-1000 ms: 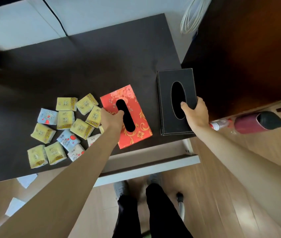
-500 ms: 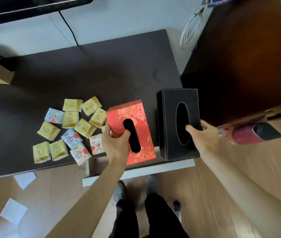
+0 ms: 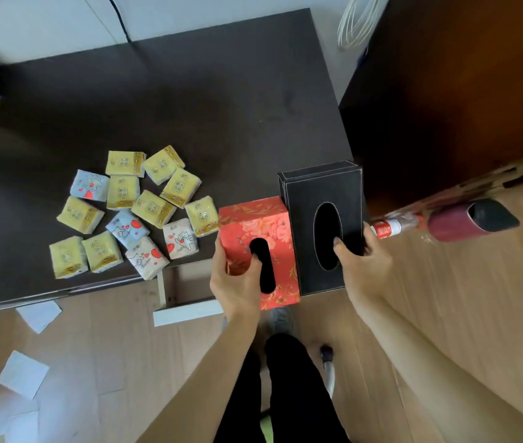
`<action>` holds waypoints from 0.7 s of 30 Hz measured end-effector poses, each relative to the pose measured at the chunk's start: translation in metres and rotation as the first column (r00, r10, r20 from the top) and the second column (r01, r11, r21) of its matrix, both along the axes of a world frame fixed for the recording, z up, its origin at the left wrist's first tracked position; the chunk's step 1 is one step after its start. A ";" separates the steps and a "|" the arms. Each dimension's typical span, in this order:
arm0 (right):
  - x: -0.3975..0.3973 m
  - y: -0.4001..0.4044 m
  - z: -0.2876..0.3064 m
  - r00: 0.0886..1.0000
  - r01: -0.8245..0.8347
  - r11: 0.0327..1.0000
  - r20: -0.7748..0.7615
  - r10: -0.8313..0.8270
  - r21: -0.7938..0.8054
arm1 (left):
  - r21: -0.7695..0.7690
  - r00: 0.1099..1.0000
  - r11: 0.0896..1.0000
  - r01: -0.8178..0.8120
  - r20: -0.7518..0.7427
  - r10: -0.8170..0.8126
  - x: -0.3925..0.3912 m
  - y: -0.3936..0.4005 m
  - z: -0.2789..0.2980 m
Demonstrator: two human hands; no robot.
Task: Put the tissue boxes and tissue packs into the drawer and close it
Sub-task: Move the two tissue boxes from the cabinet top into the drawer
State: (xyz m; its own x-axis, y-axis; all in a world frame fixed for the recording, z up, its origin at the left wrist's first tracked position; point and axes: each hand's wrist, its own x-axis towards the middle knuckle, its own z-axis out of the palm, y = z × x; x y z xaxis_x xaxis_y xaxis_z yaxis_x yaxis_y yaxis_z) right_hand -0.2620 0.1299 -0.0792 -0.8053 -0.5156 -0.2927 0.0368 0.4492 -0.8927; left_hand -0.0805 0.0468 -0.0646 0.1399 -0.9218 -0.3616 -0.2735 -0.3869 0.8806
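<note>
Step in hand: both tissue boxes are lifted off the dark brown wooden desk (image 3: 189, 100) and held over the open drawer, it seems, ready to go down.
Left hand (image 3: 237, 279): clasped round the red floral cardboard tissue box (image 3: 273, 228), thumb hooked in its slot.
Right hand (image 3: 362, 260): gripping the black leather-look tissue box (image 3: 324, 187), thumb in its oval opening.
Boxes: side by side, touching.
Drawer: the pale white-fronted drawer (image 3: 186, 311) stands pulled out; the little that shows holds nothing.
Packs: the small yellow and cartoon-printed tissue packs (image 3: 132, 209) lie clustered on the desk.
Next move: likely lower both boxes level into the drawer, leaving room for packs.
</note>
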 end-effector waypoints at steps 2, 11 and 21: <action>0.000 0.005 -0.001 1.000 -0.004 0.999 0.004 0.003 0.034 | 0.035 1.000 0.999 0.014 0.024 -0.015 0.003 0.001 -0.001; 0.013 0.062 -0.002 0.999 0.004 0.968 0.042 -0.015 0.253 | 0.223 0.997 0.974 0.043 0.048 -0.055 0.026 0.055 0.002; 0.024 0.091 -0.002 0.989 -0.147 0.851 0.065 0.133 0.504 | 0.423 0.972 0.901 0.092 0.156 -0.173 0.049 0.084 -0.020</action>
State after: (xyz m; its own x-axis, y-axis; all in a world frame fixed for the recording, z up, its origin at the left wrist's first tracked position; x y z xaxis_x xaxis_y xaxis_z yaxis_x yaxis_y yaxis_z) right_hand -0.2382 0.2212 -0.0814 -0.7240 -0.3971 -0.5640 -0.0405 0.8407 -0.5399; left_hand -0.0319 0.1308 -0.0846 0.1282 -0.7115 -0.6909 -0.4903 -0.6510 0.5794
